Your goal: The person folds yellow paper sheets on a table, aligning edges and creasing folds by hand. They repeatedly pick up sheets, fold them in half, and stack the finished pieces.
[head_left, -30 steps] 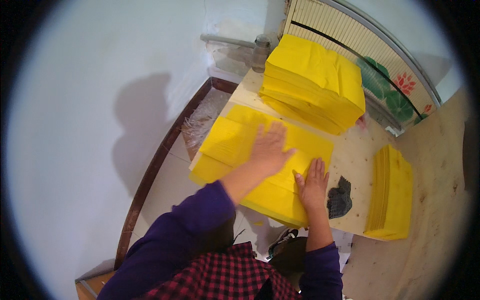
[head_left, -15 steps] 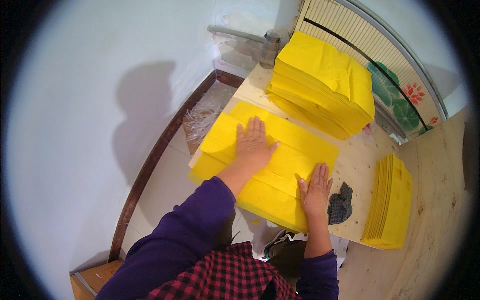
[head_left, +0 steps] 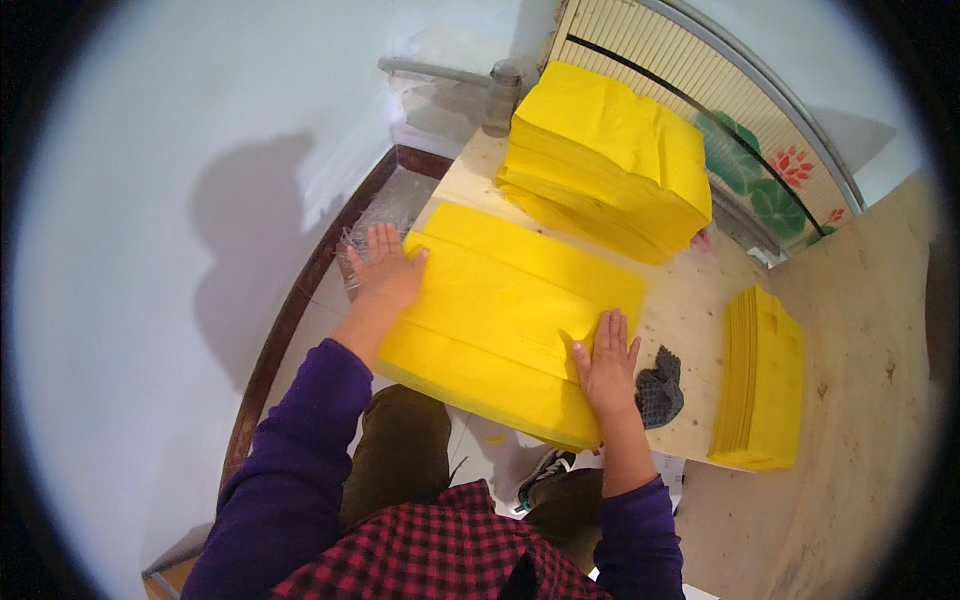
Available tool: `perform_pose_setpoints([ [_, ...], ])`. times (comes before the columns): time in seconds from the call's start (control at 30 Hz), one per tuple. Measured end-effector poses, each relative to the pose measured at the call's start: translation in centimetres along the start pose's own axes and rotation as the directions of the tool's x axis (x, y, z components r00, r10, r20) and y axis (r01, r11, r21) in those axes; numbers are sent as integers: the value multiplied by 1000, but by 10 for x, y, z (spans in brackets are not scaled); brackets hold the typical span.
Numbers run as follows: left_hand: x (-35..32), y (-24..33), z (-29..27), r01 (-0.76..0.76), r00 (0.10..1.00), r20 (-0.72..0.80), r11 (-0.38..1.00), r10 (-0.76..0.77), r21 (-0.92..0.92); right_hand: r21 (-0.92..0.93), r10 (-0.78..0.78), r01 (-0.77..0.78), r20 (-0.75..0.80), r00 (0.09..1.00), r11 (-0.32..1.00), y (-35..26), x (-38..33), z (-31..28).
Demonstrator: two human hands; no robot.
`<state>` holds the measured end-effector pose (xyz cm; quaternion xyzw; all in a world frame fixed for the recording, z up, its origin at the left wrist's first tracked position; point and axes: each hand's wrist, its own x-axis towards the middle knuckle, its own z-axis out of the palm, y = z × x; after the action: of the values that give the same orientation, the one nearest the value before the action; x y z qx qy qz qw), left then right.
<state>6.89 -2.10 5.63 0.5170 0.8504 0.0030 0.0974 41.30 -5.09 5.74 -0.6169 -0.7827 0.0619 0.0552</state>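
Observation:
A stack of yellow cloth-like sheets (head_left: 500, 310) lies flat on the wooden table (head_left: 690, 320), with the crease of a folded panel running across its top. At its left edge is my left hand (head_left: 383, 275), fingers stretched out and thumb towards the cloth. My right hand (head_left: 608, 375) lies flat near the right edge, fingers extended and the thumb apart. Neither hand grips anything. Just right of my right hand sits a crumpled dark grey cloth (head_left: 660, 390).
Behind the sheets stands a tall pile of folded yellow cloth (head_left: 610, 150), beside a clear jar (head_left: 502, 98). A smaller yellow bundle (head_left: 757, 380) stands at the right, near a wooden panel (head_left: 860, 370). A white wall (head_left: 130, 250) rises on the left.
My left hand has slid left from the middle of the sheets to their left edge. My right hand stays by the right edge. The whole view has shifted slightly.

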Motion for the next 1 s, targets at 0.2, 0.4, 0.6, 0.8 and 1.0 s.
perform_pose_setpoints([
  [0.2,-11,36,-8,-296,943,-134,952,304,78,223,-150,162,-72,986,961,-39,28,-25],
  [0.4,-25,83,18,-504,862,-97,862,498,-53,131,-145,141,22,989,981,-102,59,14],
  [0.6,-15,50,26,-384,922,-83,922,379,-46,-61,-5,7,35,999,998,-57,37,15],
  [0.8,-3,0,11,-131,991,-1,988,131,-87,23,120,-120,-6,993,993,-9,19,7],
  [1.0,-23,-40,9,-202,953,-258,967,158,-156,-1,-7,7,-187,982,1000,9,44,-22],
])
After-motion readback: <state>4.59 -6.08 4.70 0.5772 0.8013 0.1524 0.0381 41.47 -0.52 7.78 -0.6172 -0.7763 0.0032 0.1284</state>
